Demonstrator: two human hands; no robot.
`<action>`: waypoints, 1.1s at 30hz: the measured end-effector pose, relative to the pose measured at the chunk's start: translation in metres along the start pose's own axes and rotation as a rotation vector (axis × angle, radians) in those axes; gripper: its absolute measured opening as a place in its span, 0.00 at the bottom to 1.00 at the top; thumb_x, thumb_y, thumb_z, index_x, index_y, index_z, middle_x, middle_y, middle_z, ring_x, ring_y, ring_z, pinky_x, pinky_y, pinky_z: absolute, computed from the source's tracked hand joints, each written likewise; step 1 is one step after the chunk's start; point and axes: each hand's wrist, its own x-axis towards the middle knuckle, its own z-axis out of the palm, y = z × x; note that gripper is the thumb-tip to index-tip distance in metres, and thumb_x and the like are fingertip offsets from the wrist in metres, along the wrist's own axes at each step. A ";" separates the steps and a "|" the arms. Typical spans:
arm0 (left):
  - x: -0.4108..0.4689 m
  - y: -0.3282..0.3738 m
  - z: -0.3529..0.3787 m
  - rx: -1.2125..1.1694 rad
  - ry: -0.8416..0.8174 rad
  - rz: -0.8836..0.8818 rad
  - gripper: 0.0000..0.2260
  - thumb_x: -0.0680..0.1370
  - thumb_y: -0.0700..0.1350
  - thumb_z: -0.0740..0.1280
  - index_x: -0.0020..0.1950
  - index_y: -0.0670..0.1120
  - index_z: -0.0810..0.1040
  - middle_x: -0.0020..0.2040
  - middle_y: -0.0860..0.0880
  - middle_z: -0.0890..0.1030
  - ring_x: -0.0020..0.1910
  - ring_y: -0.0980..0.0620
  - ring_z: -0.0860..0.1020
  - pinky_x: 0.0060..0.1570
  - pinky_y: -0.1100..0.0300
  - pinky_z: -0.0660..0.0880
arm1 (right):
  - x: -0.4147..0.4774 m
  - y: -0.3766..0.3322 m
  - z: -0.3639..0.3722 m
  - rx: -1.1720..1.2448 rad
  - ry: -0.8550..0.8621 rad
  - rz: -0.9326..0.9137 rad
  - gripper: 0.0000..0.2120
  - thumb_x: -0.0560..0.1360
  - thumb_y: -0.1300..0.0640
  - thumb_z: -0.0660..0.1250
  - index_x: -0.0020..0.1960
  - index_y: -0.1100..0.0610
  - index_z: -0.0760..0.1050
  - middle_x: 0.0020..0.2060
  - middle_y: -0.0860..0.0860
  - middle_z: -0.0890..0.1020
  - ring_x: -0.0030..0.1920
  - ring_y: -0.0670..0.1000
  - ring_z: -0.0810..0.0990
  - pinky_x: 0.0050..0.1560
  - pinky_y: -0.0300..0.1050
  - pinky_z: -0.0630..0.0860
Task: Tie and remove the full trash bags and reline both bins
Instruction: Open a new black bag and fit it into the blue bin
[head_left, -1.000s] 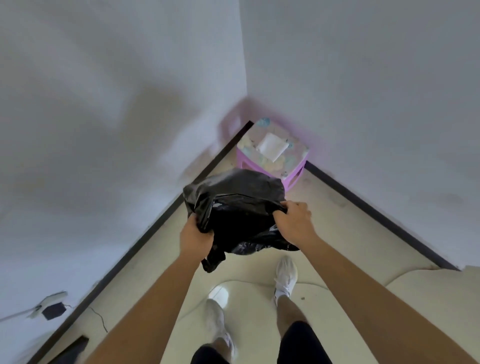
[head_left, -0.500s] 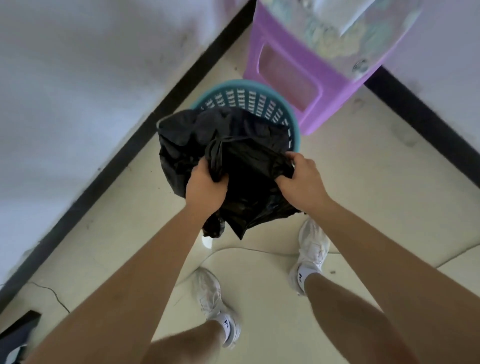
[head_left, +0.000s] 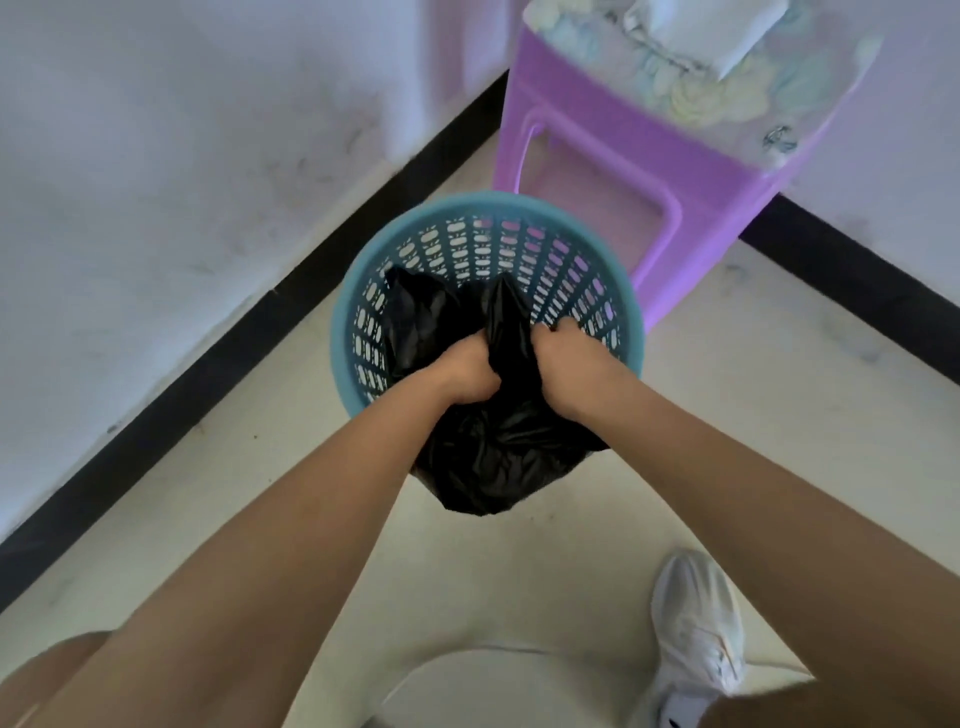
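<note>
Bin (head_left: 363, 291): round, teal, perforated plastic; stands on the pale floor (head_left: 519, 561) in a room corner, just beside a purple plastic stool (head_left: 613, 171).

Trash bag (head_left: 488, 457): black, crumpled; upper part inside the bin, lower part draped over the near rim and hanging outside.

Left hand (head_left: 467, 371): inside the bin's mouth, fingers curled tight round a fold of the bag.

Right hand (head_left: 563, 358): close beside the left, likewise clenched on the bag, knuckles near the bin's right inner wall.

White sneaker (head_left: 696, 629): on the floor, lower right, well apart from the bin.

Black skirting (head_left: 208, 358): runs along the base of both walls.
</note>
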 end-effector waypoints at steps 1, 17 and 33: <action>0.006 -0.002 0.003 0.087 -0.083 0.000 0.16 0.78 0.37 0.65 0.66 0.36 0.73 0.64 0.37 0.76 0.63 0.44 0.75 0.56 0.61 0.68 | 0.005 0.001 0.004 -0.047 -0.014 0.017 0.17 0.77 0.68 0.58 0.65 0.63 0.70 0.60 0.63 0.73 0.59 0.66 0.78 0.57 0.55 0.75; -0.097 -0.007 -0.097 0.467 0.819 -0.004 0.14 0.81 0.52 0.60 0.54 0.41 0.70 0.43 0.39 0.80 0.42 0.36 0.78 0.35 0.50 0.70 | -0.048 0.039 -0.068 -0.169 0.560 0.282 0.16 0.76 0.67 0.62 0.62 0.59 0.70 0.57 0.60 0.72 0.49 0.63 0.79 0.38 0.50 0.65; -0.066 0.010 -0.131 -0.028 0.892 0.009 0.12 0.73 0.35 0.58 0.53 0.46 0.61 0.40 0.47 0.71 0.37 0.45 0.70 0.37 0.53 0.63 | 0.005 0.049 -0.079 0.071 0.604 0.176 0.18 0.84 0.49 0.51 0.56 0.58 0.75 0.53 0.60 0.80 0.52 0.65 0.80 0.45 0.53 0.70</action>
